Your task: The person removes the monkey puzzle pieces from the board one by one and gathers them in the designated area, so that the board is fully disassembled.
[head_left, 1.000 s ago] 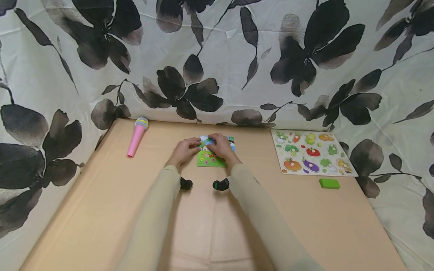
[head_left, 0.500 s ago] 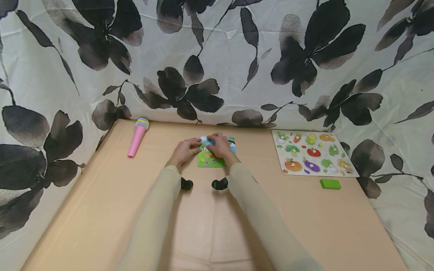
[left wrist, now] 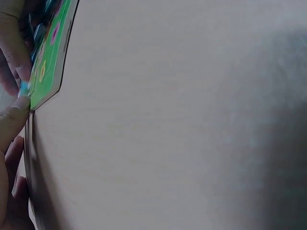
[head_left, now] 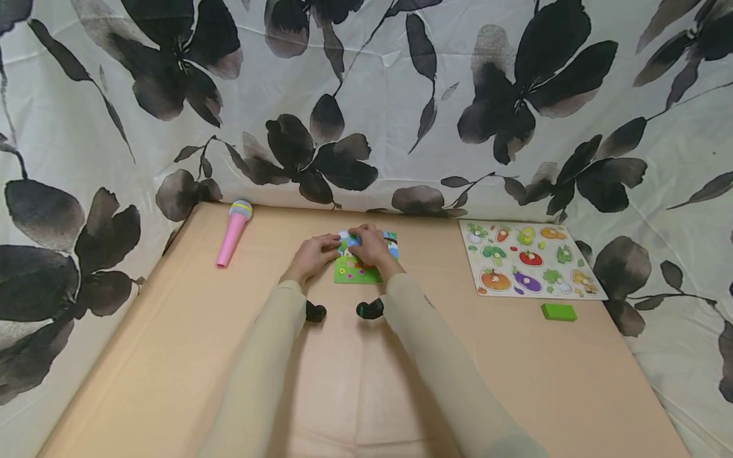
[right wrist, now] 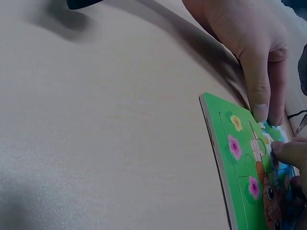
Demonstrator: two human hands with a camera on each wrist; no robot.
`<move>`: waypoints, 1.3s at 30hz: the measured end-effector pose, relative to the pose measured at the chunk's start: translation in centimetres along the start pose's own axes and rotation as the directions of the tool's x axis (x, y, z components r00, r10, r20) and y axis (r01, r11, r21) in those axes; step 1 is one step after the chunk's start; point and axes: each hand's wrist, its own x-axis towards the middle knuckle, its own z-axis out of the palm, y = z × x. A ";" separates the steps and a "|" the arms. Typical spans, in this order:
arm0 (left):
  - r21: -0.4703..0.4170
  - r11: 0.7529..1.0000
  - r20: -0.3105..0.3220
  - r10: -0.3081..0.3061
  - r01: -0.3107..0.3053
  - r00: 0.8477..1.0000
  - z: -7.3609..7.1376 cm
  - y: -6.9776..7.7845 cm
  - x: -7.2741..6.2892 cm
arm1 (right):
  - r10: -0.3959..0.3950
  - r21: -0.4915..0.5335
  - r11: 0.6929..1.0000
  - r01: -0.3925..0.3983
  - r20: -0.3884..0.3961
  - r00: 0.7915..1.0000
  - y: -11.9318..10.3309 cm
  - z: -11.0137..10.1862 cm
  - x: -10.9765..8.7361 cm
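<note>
The small picture puzzle (head_left: 352, 272) lies on the table near its far edge, about midway across, with both hands at it. Its near part is green, with pink and yellow flowers (the right wrist view also shows a brown cartoon face with big eyes), and its far part is mostly blue and white. The left hand (head_left: 312, 256) comes in from the left, its index and middle fingers nearly straight and close together, their tips touching the puzzle's left side. The right hand (head_left: 372, 247) arches over the upper right, thumb on the printed face and fingers bent; whether they pinch a piece or only press, I cannot tell. Pale long sleeves (head_left: 260, 369) cover both arms, with a black object (head_left: 315, 312) at the inner side of each wrist. Well to the left, a pink toy microphone (head_left: 233, 235) lies at a slant. Well to the right is a board of vegetable pictures (head_left: 511, 262), and just in front of it a green block (head_left: 558, 312). Beyond the tan table (head_left: 172, 356) hangs a white cloth (head_left: 389, 127) with dark flowers.
</note>
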 end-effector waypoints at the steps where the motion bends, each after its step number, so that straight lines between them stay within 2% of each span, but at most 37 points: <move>1: 0.002 1.000 0.000 -0.002 0.002 1.000 0.0 0.0 0.0 | 0.000 0.004 1.000 0.000 -0.005 1.000 0.0 0.0 0.0; 13: -0.008 1.000 0.012 -0.028 0.029 1.000 -0.1 0.1 0.0 | -0.004 0.039 0.999 0.006 -0.037 0.999 0.0 0.0 0.0; 25: -0.003 0.998 0.013 -0.058 0.058 0.998 0.0 0.5 -0.2 | -0.029 0.025 0.999 0.030 -0.057 0.998 0.1 0.2 0.0; 33: 0.005 0.999 0.013 -0.050 0.050 0.999 0.0 0.5 -0.2 | -0.077 0.163 0.982 0.093 -0.105 0.992 -0.2 0.4 -0.1; 39: 0.001 0.998 0.019 -0.064 0.064 0.998 -0.1 0.6 -0.3 | -0.070 0.201 0.975 0.092 -0.111 0.991 -0.2 0.6 -0.1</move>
